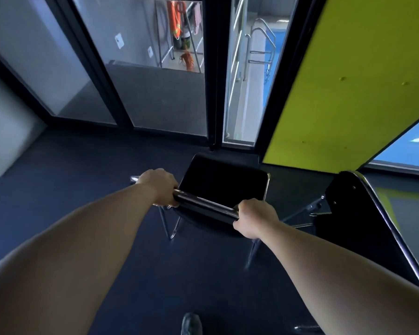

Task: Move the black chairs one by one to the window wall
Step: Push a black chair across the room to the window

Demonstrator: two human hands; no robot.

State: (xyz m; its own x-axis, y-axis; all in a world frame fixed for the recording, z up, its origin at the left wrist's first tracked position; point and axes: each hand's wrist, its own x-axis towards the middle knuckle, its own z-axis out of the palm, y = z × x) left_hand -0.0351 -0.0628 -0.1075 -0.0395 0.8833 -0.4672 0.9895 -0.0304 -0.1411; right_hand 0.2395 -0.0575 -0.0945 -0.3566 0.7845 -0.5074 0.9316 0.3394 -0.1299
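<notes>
- The black chair is seen from behind and above, with its seat turned toward the window wall.
- The front edge of the seat is found near the foot of the black window frame, without clearly touching it.
- The top rail of the backrest is gripped at its left end by the left hand, whose fingers are curled over the rail.
- The right end of the same rail is gripped by the right hand, with fingers and thumb wrapped round it.
- Both arms are held out nearly straight toward the chair.
- The chrome legs are seen under the seat, blurred; whether they rest on the dark blue floor cannot be told.
- A second black chair, edged in chrome, is placed just beside the first on its right, at the foot of a yellow-green panel.
- The window wall is made up of tall glass panes set in black frames.
- Through the glass, a metal pool ladder, blue water and an orange life vest are seen.
- A dark shoe is seen at the bottom edge, on the floor.
</notes>
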